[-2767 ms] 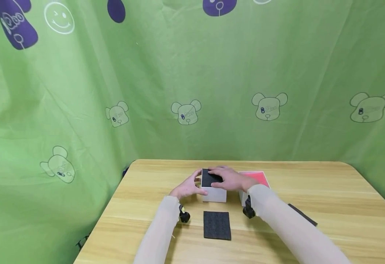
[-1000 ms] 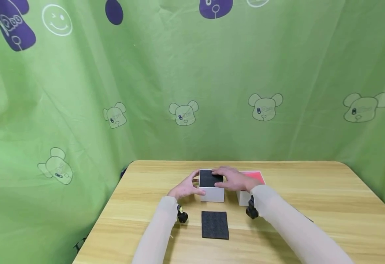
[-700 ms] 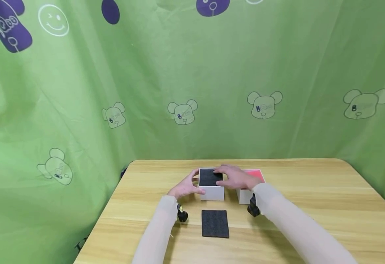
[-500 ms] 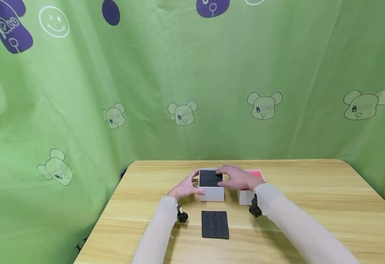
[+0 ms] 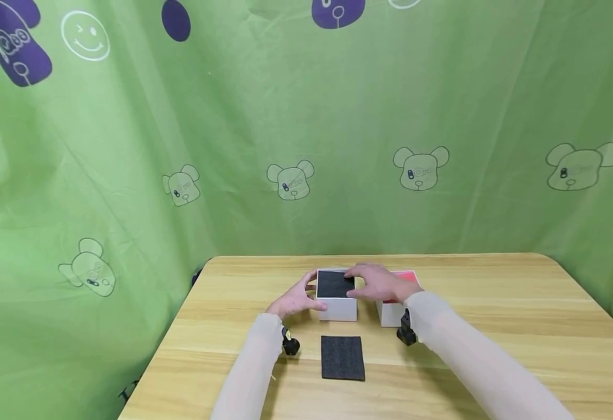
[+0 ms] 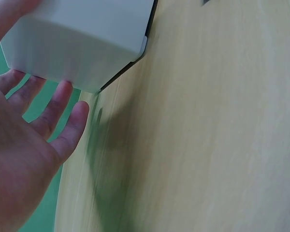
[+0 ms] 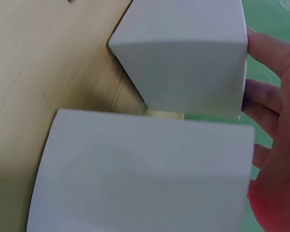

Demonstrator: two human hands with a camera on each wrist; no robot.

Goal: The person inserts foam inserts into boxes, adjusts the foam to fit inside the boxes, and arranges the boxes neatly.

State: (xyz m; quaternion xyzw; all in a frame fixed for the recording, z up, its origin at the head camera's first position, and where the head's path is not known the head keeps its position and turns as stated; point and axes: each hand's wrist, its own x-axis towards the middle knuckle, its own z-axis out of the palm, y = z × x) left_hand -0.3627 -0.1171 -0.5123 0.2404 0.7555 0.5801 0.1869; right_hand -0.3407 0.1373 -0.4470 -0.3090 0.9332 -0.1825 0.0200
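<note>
A white square box [image 5: 337, 310] stands on the table with a black felt-like square [image 5: 332, 284] inside its rim. My left hand [image 5: 294, 298] steadies this box at its left side, thumb on the front face; in the left wrist view its fingertips touch the white side [image 6: 77, 43]. Over the right rim lies my right hand [image 5: 377, 283], fingers extended to the black square's right edge. Just right of it, partly covered by that hand, is a second white box [image 5: 391, 315] with a pink-red interior [image 5: 408, 279]. Both boxes' outer walls show in the right wrist view.
Another black square [image 5: 343, 358] lies flat on the wooden table [image 5: 495, 303] in front of the first box. A green curtain [image 5: 358, 116] hangs behind the table's far edge. Small black cameras [image 5: 291, 346] sit at the wrists.
My right hand has slid rightward over the black square, uncovering more of it. A thin dark piece at the right is now behind the right sleeve. The left hand keeps its place on the box.
</note>
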